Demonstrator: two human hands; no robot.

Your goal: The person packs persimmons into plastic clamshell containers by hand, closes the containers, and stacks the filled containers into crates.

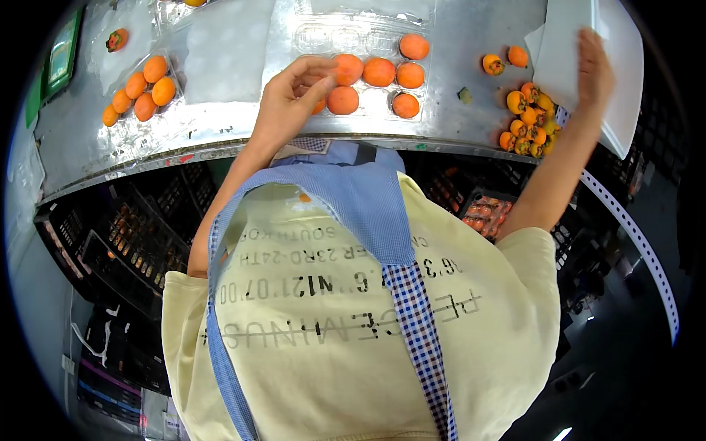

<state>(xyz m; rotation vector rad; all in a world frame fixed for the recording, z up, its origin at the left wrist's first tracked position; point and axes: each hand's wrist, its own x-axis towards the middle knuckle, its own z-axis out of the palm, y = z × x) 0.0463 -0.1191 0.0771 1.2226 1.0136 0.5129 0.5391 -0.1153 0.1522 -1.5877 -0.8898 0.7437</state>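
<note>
My left hand (290, 95) is over the near left part of a clear plastic tray (316, 37), with thumb and fingers curled at an orange persimmon (347, 70). Several more persimmons sit in that tray, stem side hidden, among them one (379, 73) just to the right. Another is partly covered by my hand. At the far right, my right hand (594, 70) is by the wall of a white bin (625, 81). Its fingers are blurred, and I cannot tell whether they grip anything. Left of that forearm lies a pile of small persimmons with stems (528, 117).
Another clear tray with several persimmons (145, 106) stands on the left of the metal table (471, 117). A single persimmon (116, 40) lies behind it. Two loose ones (493, 65) are near the bin. Black crates (132, 235) are below the table edge.
</note>
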